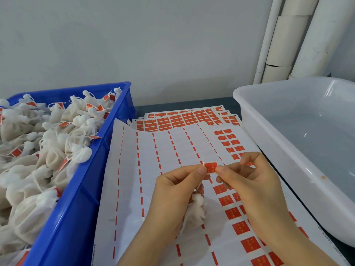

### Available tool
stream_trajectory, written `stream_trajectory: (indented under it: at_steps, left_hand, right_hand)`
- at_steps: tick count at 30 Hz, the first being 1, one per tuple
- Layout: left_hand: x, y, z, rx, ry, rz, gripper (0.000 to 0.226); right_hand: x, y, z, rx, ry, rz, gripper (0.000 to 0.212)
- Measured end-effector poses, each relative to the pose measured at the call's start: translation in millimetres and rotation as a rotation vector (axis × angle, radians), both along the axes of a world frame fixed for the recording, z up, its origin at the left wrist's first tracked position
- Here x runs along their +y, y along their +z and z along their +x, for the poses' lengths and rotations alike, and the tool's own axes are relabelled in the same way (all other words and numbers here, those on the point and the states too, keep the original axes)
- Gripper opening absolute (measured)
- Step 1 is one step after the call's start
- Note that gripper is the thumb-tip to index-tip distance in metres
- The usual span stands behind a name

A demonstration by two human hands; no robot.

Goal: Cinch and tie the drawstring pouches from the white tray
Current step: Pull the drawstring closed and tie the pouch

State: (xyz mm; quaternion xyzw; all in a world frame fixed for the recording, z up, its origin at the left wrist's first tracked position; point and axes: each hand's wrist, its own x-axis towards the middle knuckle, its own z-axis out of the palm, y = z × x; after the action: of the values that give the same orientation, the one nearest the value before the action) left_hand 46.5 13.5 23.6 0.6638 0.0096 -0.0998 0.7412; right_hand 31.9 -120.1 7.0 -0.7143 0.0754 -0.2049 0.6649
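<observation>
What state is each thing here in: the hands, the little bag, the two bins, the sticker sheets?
Left hand: pinches the red sticker's left edge.
Right hand: pinches its right edge.
Red sticker: held up between both hands.
Little bag: cinched shut, resting on the sheet under the hands.
Blue bin: heaped with tied, tagged bags.
White tray: no bags showing inside.
Top sticker sheet: mostly peeled; stickers remain at its right.

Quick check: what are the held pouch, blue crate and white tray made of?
Pouch: thin white fabric, matte, perhaps non-woven; it crumples softly. Blue crate: rigid plastic, slight sheen on its smooth moulded rim. White tray: glossy plastic, likely; glints on its inner wall.
</observation>
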Motion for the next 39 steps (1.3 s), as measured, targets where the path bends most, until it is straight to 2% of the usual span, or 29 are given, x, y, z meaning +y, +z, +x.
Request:
stream_trajectory:
  at_steps: [8,13,20,30,36,39]
  left_hand:
    - [0.0,-0.7,1.4,-0.025,0.041,0.033,0.025]
    - [0.4,-1.0,2.2,-0.06,0.076,0.03,0.024]
    - [0.5,-2.5,1.1,-0.136,0.002,0.063,0.025]
    - [0.0,-1.1,3.6,-0.085,0.033,0.016,0.008]
    - [0.3,-4.0,4.6,-0.163,0.032,0.067,0.01]
    - [-0.3,-7.5,4.3,-0.237,0.018,0.166,0.013]
  right_hand:
    - [-0.6,-5.2,2.0,0.033,0.056,-0.047,0.022]
    - [3.6,-2.1,1.1,0.008,0.113,-0.07,0.039]
    - [7.2,-2.1,-1.6,-0.024,0.125,-0.154,0.02]
    - [5.6,-2.1,-2.0,-0.042,0.105,-0.206,0.018]
    - [8.1,-2.9,-2.7,-0.061,0.116,-0.195,0.018]
    - [7.7,-3.6,-2.5,-0.074,0.117,-0.205,0.019]
